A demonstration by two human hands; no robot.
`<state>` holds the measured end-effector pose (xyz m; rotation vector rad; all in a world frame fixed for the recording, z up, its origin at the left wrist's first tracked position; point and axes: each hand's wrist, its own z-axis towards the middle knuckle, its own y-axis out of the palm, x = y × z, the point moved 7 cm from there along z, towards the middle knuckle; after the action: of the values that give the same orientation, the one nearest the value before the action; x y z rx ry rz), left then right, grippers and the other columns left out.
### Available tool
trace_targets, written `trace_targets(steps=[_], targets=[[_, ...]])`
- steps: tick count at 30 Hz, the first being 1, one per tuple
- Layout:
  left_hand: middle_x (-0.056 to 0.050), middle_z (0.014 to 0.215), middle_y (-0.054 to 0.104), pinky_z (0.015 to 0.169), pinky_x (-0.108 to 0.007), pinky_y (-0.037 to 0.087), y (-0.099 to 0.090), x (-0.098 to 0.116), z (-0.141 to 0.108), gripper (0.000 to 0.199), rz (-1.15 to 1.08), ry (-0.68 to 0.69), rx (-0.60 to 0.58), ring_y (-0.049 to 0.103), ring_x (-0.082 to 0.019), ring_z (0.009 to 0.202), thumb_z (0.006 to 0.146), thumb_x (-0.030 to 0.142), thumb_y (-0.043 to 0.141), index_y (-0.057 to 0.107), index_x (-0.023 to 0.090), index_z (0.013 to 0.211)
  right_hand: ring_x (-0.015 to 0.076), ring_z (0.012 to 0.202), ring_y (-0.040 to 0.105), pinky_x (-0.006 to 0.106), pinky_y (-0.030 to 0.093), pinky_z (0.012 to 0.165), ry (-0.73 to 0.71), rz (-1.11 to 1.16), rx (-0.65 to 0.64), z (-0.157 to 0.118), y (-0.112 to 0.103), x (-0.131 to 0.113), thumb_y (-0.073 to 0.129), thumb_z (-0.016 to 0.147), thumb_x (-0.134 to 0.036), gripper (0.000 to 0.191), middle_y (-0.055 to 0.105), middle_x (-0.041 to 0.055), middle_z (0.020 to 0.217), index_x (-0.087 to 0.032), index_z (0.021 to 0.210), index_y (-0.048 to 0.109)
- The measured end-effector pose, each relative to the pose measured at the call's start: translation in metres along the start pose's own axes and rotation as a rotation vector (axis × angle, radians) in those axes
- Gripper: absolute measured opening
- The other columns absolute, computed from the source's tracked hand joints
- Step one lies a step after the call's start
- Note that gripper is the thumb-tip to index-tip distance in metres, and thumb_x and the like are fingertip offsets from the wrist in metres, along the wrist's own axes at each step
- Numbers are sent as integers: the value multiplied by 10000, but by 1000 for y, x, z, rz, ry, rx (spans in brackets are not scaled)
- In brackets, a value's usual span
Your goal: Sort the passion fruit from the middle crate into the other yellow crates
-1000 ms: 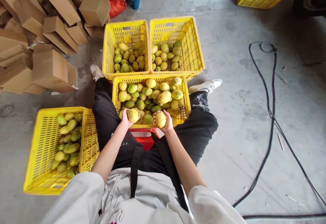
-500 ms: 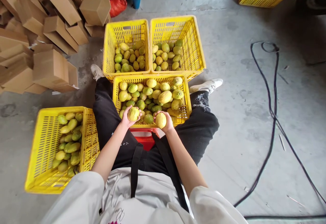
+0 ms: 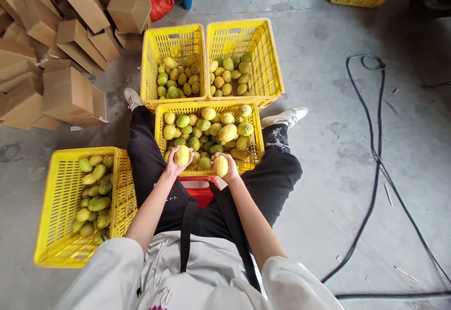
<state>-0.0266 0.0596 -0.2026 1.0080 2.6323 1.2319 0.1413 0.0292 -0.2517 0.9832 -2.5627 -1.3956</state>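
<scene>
My left hand (image 3: pixel 173 163) is closed around a yellow lemon (image 3: pixel 182 155), which rests in the palm and fingers. Another pale yellow lemon (image 3: pixel 220 166) sits in my right hand (image 3: pixel 231 169), the fingers curled behind it. Both hands are side by side over the near edge of a yellow plastic crate (image 3: pixel 261 146) between my legs. Yellow and green lemons (image 3: pixel 227 133) fill much of that crate. Parts of the fingers are hidden behind the held fruit.
Beyond are two deeper yellow crates, one left (image 3: pixel 145 73) and one right (image 3: pixel 273 61), partly filled with fruit. Another fruit crate (image 3: pixel 52 206) stands at my left. Cardboard boxes (image 3: pixel 68 96) pile up at far left. A black cable (image 3: pixel 375 183) loops across the floor at right.
The lemon in my left hand has turned a little and shows a different side. My right hand keeps its lemon, nearly still. The whole view has shifted slightly.
</scene>
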Motion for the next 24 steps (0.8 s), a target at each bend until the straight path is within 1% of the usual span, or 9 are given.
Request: trace_targets(steps=[4,9,11,14,16,18,21,22,24], targets=[[-69,767,621,533,-236,530,-5,-2,4,211,24,-15,29,620,-139,635,848,349,543,581,153,781,176,627,664,283,580,570,4,8,11,1,-1,1,577,767,-300,106,668,32,700,-199,795,565],[-75,787,652,526,-235,511,-12,-3,9,177,83,-27,56,610,-130,603,829,305,538,594,150,765,177,634,666,295,589,598,-9,33,40,0,-4,0,571,772,-324,140,678,36,708,-192,815,586],[-68,779,655,536,-233,507,-12,-2,9,169,87,-13,41,610,-129,606,828,288,518,607,150,789,203,703,687,345,604,663,-31,65,54,0,-4,-1,548,764,-321,159,696,52,753,-190,840,597],[-60,743,645,541,-235,505,-11,-2,8,180,83,-13,36,606,-130,602,824,283,505,618,144,806,275,897,698,468,593,793,-58,134,43,0,-2,-3,516,712,-278,235,720,108,920,-178,904,608],[-59,727,641,541,-238,505,-11,-3,8,178,80,-23,37,600,-129,594,822,284,510,615,142,802,298,975,684,496,583,815,-76,159,21,-1,0,-5,516,704,-267,278,714,132,1021,-172,949,608],[-59,721,640,539,-240,505,-11,-3,9,180,80,-30,41,600,-131,591,826,295,516,609,144,796,276,928,694,435,604,745,-89,163,22,-1,-1,-8,534,745,-295,271,719,122,1001,-173,977,607],[-62,715,643,533,-244,504,-14,-5,10,194,83,-47,94,606,-138,590,831,317,519,604,145,801,195,712,684,291,587,558,-65,161,43,-1,-4,-8,557,818,-390,266,718,66,852,-192,986,614],[-62,709,644,529,-244,504,-17,-5,11,193,84,-54,120,607,-140,588,830,316,515,603,145,806,178,674,672,267,575,529,-59,166,60,-2,-6,-8,561,826,-405,264,713,52,828,-201,985,617],[-61,690,641,521,-244,502,-20,-7,12,179,88,-67,162,608,-141,579,823,295,504,599,144,808,170,672,669,261,577,534,-75,183,125,-2,-11,-9,562,826,-382,227,711,39,823,-218,973,620]])
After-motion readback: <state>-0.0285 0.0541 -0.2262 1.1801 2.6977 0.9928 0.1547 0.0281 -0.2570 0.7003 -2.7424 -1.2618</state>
